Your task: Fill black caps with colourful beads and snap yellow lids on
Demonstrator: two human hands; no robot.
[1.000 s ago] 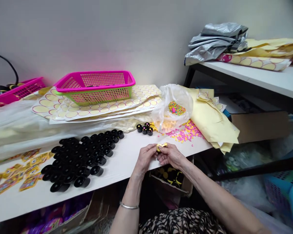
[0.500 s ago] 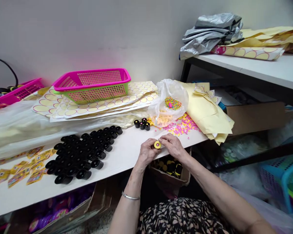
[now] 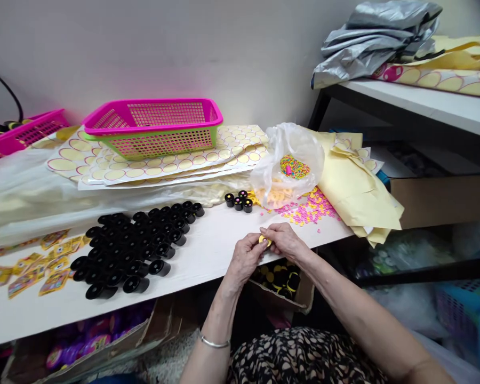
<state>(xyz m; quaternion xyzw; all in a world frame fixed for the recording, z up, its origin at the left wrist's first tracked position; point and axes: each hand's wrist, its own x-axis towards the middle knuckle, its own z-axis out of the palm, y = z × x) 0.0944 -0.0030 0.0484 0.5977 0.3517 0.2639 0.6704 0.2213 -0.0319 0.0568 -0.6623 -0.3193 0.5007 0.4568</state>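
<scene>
In the head view, a small round piece with a yellow face [image 3: 265,240] is pinched between my two hands above the table's front edge. My left hand [image 3: 245,257] grips it from the left, the thumb pressed over part of its face. From the right, my right hand [image 3: 285,239] closes its fingers round the same piece. The rest of its body is hidden by the fingers. Below the hands, a cardboard box [image 3: 305,305] holds black and yellow pieces. Pink and yellow bits [image 3: 310,209] lie scattered just beyond my right hand.
Many black cylinders [image 3: 134,242] stand grouped left, with several more [image 3: 239,202] farther back. Foil packets [image 3: 28,266] lie at far left. A pink and green basket [image 3: 160,141] rests on printed sheets [image 3: 176,169]. Behind the bits sits a plastic bag [image 3: 270,178] with coloured beads.
My left thumb has moved onto the face of the yellow piece, which was uncovered before. Both hands still hold it. The whole view has shifted slightly.
</scene>
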